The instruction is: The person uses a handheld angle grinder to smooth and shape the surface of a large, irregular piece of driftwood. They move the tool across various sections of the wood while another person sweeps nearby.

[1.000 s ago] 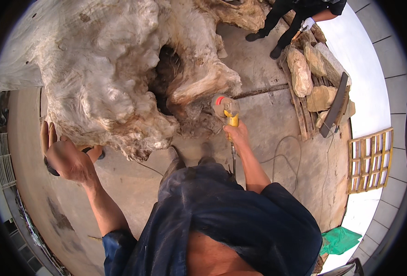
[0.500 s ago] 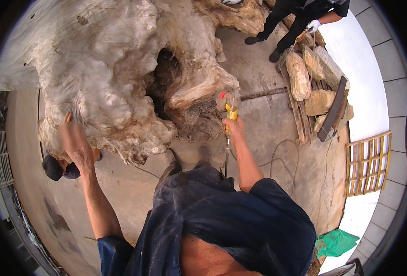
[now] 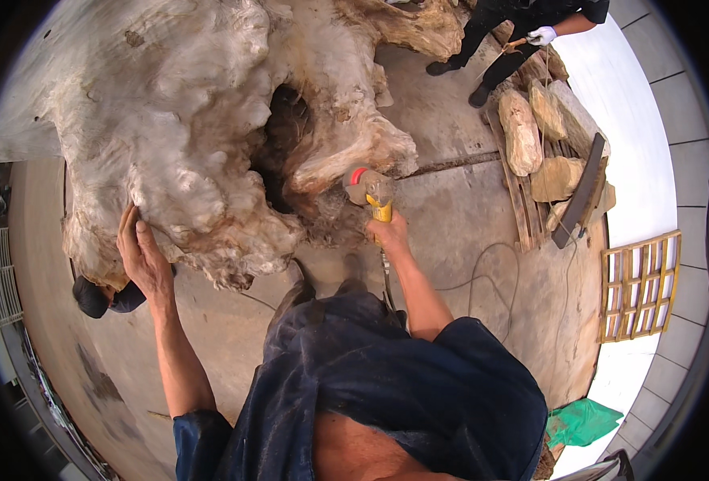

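Note:
A huge, pale, gnarled tree root (image 3: 170, 152) fills the upper left, with a dark hollow near its middle. My left hand (image 3: 145, 255) lies against the root's lower left edge, fingers stretched out and holding nothing. In my right hand (image 3: 390, 232) is a yellow angle grinder (image 3: 381, 210), gripped round its body. The grinder's head, with a red-rimmed disc, is at the brown, rough wood right of the hollow; whether the disc touches it I cannot tell. A cord runs down from the tool's rear beside my leg.
A co-worker in dark clothes (image 3: 523, 40) with a white glove holds a wooden-handled tool at the upper right. Another person (image 3: 94, 297) crouches below the root at left. Stone blocks (image 3: 519, 132) lie on a pallet. A cable (image 3: 483, 276) loops over the concrete floor; a green sheet (image 3: 583, 422) lies lower right.
My right hand has moved the grinder left, closer to the hollow. My left hand has shifted slightly right and down on the root. The co-worker's gloved hand has moved slightly.

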Demonstrator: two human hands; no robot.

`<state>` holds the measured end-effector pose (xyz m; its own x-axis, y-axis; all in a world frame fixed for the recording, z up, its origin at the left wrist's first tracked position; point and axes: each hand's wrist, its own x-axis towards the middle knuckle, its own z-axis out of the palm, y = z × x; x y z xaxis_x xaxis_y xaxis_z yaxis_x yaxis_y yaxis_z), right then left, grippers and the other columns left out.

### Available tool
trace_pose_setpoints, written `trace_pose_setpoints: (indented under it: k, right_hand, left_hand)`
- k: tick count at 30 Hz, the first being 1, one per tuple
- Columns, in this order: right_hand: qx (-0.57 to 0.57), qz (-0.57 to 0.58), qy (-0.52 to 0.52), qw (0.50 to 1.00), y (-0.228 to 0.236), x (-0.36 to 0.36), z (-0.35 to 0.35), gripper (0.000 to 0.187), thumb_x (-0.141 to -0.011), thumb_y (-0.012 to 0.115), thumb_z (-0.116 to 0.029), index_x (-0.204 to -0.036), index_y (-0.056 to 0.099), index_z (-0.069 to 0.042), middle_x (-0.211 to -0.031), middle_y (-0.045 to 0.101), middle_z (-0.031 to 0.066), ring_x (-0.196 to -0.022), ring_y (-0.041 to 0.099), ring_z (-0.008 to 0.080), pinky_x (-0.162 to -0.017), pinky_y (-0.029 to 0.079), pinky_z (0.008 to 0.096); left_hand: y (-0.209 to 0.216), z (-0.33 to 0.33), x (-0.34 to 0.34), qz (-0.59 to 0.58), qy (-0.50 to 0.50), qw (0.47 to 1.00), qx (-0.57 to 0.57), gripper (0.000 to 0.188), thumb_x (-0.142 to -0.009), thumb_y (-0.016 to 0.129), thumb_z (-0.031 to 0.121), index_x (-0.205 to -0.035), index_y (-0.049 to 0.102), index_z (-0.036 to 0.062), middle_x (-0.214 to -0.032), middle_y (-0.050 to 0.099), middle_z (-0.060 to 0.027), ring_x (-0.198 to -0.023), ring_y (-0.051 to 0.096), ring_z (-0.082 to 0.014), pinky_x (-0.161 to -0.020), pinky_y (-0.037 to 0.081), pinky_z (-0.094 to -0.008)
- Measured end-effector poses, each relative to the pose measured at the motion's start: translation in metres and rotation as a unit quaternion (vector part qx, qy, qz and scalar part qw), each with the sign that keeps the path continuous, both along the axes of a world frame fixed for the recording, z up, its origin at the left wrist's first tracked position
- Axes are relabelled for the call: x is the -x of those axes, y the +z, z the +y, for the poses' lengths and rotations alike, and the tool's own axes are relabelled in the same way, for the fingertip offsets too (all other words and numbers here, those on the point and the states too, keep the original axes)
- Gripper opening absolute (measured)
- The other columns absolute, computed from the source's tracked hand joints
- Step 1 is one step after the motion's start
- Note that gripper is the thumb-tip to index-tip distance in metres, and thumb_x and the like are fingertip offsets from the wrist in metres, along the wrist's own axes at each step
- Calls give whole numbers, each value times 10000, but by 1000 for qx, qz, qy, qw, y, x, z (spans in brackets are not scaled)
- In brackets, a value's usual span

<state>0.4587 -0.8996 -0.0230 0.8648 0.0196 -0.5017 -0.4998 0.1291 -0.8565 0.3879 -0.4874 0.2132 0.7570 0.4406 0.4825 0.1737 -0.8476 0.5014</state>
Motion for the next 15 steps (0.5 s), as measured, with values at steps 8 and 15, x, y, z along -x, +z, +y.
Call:
trace_pose_setpoints:
  k: [8, 15]
  right_hand:
    - [-18, 12, 17, 1000, 8, 20, 5, 341, -771, 710, -85, -1098, 643, -15, -754, 622, 37, -587, 587, 140, -541, 473, 314]
    - [-57, -19, -74, 995, -13, 7, -8, 258, -794, 718, -101, -1012, 605, -23, -747, 625, 45, -600, 611, 152, -548, 491, 315]
  left_hand:
    - [5, -18, 3, -40, -30, 997, -63, 387, -1121, 540, 252, -1397, 624, -6, -1434, 623, -169, -1329, 592, -311, -1100, 483, -432]
    - [-21, -150, 24, 132, -268, 938, 174, 292, -1070, 606, 130, -1324, 634, -11, -1359, 659, -179, -1267, 639, -331, -1062, 506, -423]
